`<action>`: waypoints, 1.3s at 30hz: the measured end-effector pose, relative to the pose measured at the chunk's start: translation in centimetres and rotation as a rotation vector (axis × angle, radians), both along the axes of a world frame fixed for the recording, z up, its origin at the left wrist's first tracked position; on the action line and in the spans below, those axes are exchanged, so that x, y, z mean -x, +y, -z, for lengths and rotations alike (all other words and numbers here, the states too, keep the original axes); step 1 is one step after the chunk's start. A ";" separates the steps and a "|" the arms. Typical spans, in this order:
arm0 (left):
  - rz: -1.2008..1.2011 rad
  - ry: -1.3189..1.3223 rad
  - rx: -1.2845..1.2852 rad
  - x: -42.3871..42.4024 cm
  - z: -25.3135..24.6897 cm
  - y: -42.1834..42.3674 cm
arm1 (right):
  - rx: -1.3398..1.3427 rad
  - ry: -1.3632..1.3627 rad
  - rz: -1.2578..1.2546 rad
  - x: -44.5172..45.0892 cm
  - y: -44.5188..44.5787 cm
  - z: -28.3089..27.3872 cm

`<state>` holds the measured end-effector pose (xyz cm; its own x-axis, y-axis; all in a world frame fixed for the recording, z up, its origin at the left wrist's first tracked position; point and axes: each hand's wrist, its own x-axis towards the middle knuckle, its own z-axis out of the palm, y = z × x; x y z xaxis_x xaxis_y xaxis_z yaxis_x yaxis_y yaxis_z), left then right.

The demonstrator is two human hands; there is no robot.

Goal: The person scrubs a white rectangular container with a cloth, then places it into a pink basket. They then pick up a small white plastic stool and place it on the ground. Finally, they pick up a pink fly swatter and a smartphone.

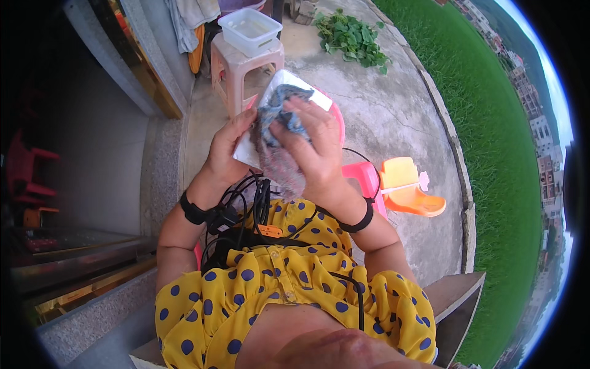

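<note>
My left hand (230, 145) holds the left edge of a white, flat, rectangular piece (246, 153), which looks like a plastic lid or tray. It is tilted in front of my chest. My right hand (318, 143) presses a crumpled cloth (282, 166), blue at the top and pinkish grey below, against its face. The cloth and right fingers look blurred. Behind the white piece shows the rim of a pink basin-like thing (339, 121), mostly hidden. Black cables (262, 200) with an orange tag (268, 231) hang over my lap, below both hands.
A translucent plastic container (250, 30) stands on a pale plastic stool (246, 69). To the right are a pink plastic stool (366, 182) and an orange child seat (405, 189). Green leaves (352, 39) lie on the concrete, whose kerb (445, 108) borders grass. A doorway (159, 60) is left.
</note>
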<state>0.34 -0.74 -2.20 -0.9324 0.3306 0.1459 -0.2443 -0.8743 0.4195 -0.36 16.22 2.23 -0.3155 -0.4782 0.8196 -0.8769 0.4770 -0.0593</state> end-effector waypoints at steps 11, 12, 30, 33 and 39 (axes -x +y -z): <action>0.162 0.027 -0.046 0.4 0.7 0.4 | -0.113 -0.021 -0.017 0.0 0.1 -0.9; 0.119 0.025 -0.019 0.4 0.7 0.5 | -0.080 -0.070 0.039 0.1 0.3 -1.6; 0.134 0.211 0.542 -0.5 -1.4 0.8 | 0.315 -0.788 0.125 3.5 3.3 -2.1; 0.147 0.170 0.531 -0.6 -2.2 0.9 | 0.234 -0.906 0.005 4.3 4.0 -2.5; 0.168 0.180 0.618 -0.8 -2.6 0.6 | 0.317 -1.198 -0.200 3.9 4.3 -3.2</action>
